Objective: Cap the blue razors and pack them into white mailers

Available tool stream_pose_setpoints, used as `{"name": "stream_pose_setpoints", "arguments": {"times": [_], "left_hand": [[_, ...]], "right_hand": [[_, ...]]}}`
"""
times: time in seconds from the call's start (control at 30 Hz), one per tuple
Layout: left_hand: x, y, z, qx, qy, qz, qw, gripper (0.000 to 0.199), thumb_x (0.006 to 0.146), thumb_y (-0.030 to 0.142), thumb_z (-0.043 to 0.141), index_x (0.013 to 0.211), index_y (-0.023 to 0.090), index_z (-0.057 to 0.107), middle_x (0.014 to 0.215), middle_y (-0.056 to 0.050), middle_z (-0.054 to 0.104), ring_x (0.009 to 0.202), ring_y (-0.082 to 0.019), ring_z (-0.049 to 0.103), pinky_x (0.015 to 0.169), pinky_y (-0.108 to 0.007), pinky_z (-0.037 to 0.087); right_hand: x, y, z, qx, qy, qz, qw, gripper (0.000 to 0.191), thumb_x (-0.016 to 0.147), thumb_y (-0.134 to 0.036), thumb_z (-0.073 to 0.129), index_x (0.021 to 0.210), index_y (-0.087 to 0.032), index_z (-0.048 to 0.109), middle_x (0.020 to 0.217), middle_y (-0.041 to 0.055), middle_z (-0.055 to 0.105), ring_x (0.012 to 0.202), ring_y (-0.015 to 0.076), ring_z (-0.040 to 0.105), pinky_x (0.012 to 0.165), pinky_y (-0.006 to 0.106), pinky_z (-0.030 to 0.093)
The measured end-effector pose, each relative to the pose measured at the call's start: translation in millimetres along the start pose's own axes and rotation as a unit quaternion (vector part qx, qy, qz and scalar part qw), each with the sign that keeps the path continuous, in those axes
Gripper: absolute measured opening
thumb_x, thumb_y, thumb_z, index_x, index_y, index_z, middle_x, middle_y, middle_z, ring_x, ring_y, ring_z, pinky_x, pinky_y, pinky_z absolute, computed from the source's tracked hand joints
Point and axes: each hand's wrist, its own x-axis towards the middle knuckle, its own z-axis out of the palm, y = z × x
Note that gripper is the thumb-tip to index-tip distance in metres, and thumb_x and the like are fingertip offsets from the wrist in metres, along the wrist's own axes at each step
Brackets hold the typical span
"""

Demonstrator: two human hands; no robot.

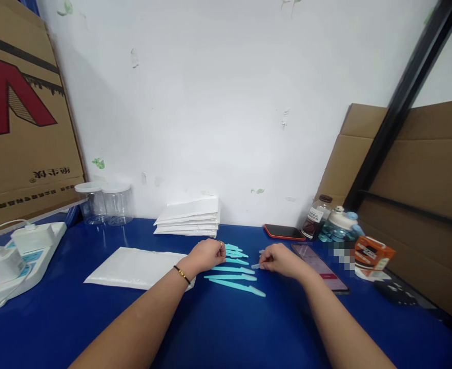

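Note:
Several turquoise razor-like sticks [233,277] lie roughly side by side on the blue table [218,338], fanned toward the wall. My left hand [209,254] is closed at their left ends, its fingertips bent down and partly hidden, so what it grips is unclear. At the right of the sticks, my right hand [279,260] pinches a small translucent cap [255,266]. Another translucent piece [262,251] shows just behind those fingers. Partly under my left wrist lies a white padded envelope [134,267].
White envelopes [187,218] are stacked by the wall. Two clear jars [117,207] and a power strip [45,256] stand left. Rightward are a red-edged phone [284,232], another phone [322,266], a dark bottle [316,218], a water bottle [340,224] and an orange box [372,253].

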Motion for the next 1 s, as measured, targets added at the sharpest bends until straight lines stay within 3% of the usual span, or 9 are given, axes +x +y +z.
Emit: {"name": "stream_pose_setpoints", "arguments": {"times": [0.1, 0.4, 0.6, 0.7, 0.83, 1.0], "left_hand": [[1, 0, 0.9, 0.009, -0.008, -0.006, 1.0, 0.009, 0.073, 0.024, 0.056, 0.076, 0.02, 0.064, 0.074, 0.0, 0.067, 0.067, -0.013, 0.059, 0.055, -0.02, 0.037], [1, 0, 1.9, -0.001, -0.001, -0.004, 1.0, 0.01, 0.072, 0.025, 0.056, 0.073, 0.02, 0.064, 0.071, 0.001, 0.067, 0.064, -0.013, 0.058, 0.052, -0.02, 0.036], [1, 16, 4.4, -0.002, -0.022, -0.01, 1.0, 0.01, 0.07, 0.026, 0.059, 0.074, 0.021, 0.066, 0.074, 0.0, 0.067, 0.065, -0.013, 0.058, 0.051, -0.02, 0.035], [0, 18, 2.8, 0.004, -0.016, -0.005, 1.0, 0.017, 0.073, 0.035, 0.06, 0.081, 0.022, 0.066, 0.079, 0.0, 0.067, 0.07, -0.014, 0.059, 0.055, -0.02, 0.038], [0, 6, 1.2, 0.087, 0.061, 0.02, 0.994, 0.019, 0.078, 0.033, 0.058, 0.093, 0.024, 0.065, 0.094, -0.001, 0.065, 0.088, -0.018, 0.059, 0.072, -0.024, 0.042], [1, -6, 4.3, 0.137, 0.084, 0.027, 0.987, 0.021, 0.081, 0.03, 0.056, 0.1, 0.026, 0.065, 0.094, -0.003, 0.066, 0.092, -0.02, 0.058, 0.077, -0.027, 0.042]], "right_hand": [[0, 0, 0, -0.016, 0.007, -0.02, 1.0, 0.016, 0.07, -0.02, 0.057, 0.067, -0.019, 0.073, 0.063, 0.0001, 0.068, 0.06, 0.0139, 0.06, 0.054, 0.02, 0.04], [2, -6, 10, 0.115, -0.011, 0.031, 0.993, 0.011, 0.066, -0.018, 0.058, 0.067, -0.015, 0.069, 0.057, 0.0003, 0.064, 0.047, 0.0108, 0.055, 0.047, 0.018, 0.041], [5, -17, 16, 0.125, -0.024, 0.021, 0.992, 0.012, 0.067, -0.02, 0.059, 0.067, -0.015, 0.069, 0.055, 0.0001, 0.062, 0.048, 0.0111, 0.056, 0.046, 0.018, 0.041], [0, -15, 7, 0.107, -0.02, 0.022, 0.994, 0.014, 0.069, -0.024, 0.058, 0.069, -0.015, 0.07, 0.057, 0.0003, 0.064, 0.048, 0.0115, 0.056, 0.048, 0.019, 0.041], [-10, 0, -18, 0.043, 0.076, 0.074, 0.993, 0.015, 0.071, -0.024, 0.056, 0.071, -0.017, 0.069, 0.066, 0.0014, 0.069, 0.058, 0.0136, 0.06, 0.052, 0.02, 0.042], [-19, 5, -29, -0.036, 0.032, 0.138, 0.989, 0.01, 0.059, -0.015, 0.063, 0.067, -0.017, 0.069, 0.064, 0.0013, 0.069, 0.059, 0.015, 0.061, 0.049, 0.02, 0.039]]}}
